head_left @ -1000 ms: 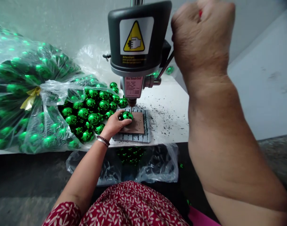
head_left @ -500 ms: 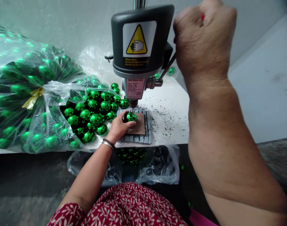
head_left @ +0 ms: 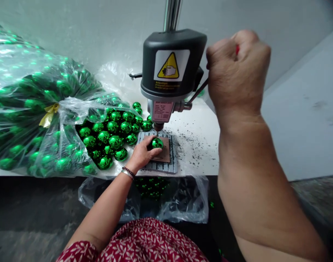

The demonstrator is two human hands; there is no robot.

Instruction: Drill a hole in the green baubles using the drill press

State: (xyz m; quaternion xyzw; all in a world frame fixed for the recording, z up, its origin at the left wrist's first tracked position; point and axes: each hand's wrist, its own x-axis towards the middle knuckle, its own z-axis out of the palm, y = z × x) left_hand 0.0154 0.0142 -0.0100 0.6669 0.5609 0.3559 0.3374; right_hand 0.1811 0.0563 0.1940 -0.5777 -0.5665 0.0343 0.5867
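Observation:
My left hand grips a shiny green ball between thumb and fingers, under the bit of a bench drill. Beneath the ball lies a brown board on the drill's grooved grey base. The bit meets or nearly meets the ball's top; I cannot tell which. My right hand, raised beside the drill head, is wrapped round the feed lever, whose red end shows between the fingers.
A clear plastic bag with a yellow tie spills many green balls left of the drill. Dark shavings litter the white table. Below its front edge, an open plastic bag holds more balls.
The camera view has shifted, so the drill and table sit lower in the picture. My left hand still holds the ball under the bit, and my right hand stays on the lever.

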